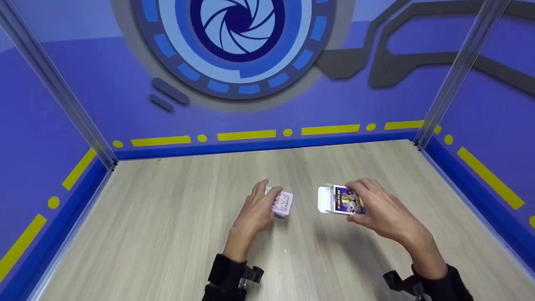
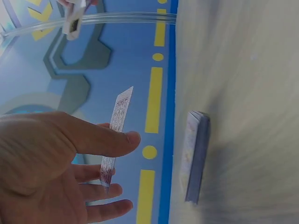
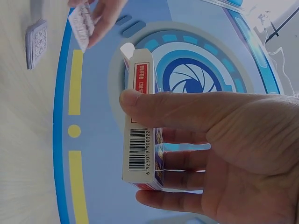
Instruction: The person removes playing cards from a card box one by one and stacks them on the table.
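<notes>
My left hand pinches a playing card with a patterned back between thumb and fingers, above the table; whether it is one card or a few I cannot tell. Below it, a squared stack of cards lies on the table, mostly hidden in the head view but plain in the right wrist view. To the right, my right hand grips a card box with a purple and yellow front, held clear of the tabletop. Its white end flap hangs open toward the left hand. A barcode shows on its narrow side.
The pale wooden tabletop is bounded by a blue-purple back wall and side walls with yellow markings. Metal corner posts stand at the left and right. Black straps with cameras sit on both wrists.
</notes>
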`<action>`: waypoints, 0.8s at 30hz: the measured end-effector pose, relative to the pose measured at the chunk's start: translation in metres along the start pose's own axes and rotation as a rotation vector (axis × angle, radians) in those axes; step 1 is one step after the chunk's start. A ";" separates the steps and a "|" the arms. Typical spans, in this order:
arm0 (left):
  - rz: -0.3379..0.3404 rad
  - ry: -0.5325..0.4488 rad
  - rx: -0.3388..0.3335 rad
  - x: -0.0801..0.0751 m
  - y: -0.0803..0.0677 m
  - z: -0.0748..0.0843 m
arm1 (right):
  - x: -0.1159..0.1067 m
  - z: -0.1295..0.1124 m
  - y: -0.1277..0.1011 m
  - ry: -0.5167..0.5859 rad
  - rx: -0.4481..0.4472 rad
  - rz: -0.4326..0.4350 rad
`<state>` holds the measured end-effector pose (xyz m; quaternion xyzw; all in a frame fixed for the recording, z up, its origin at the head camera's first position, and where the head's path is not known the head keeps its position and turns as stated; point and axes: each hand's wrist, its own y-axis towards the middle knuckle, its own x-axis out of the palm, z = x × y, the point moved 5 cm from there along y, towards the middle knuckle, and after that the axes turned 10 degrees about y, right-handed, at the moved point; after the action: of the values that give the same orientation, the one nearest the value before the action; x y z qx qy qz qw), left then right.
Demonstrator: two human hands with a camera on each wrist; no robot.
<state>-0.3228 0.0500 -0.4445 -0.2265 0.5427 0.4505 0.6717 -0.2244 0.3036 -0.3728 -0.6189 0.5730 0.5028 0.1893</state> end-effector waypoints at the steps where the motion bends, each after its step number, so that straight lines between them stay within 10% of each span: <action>1: -0.013 0.002 -0.001 0.002 0.002 -0.001 | 0.000 0.000 0.000 0.000 0.000 0.000; 24: -0.243 0.022 -0.045 0.033 0.033 -0.016 | 0.003 -0.002 -0.002 -0.012 0.002 -0.031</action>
<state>-0.3586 0.0654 -0.4741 -0.3105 0.5082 0.3755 0.7102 -0.2228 0.3015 -0.3749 -0.6246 0.5626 0.5030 0.2010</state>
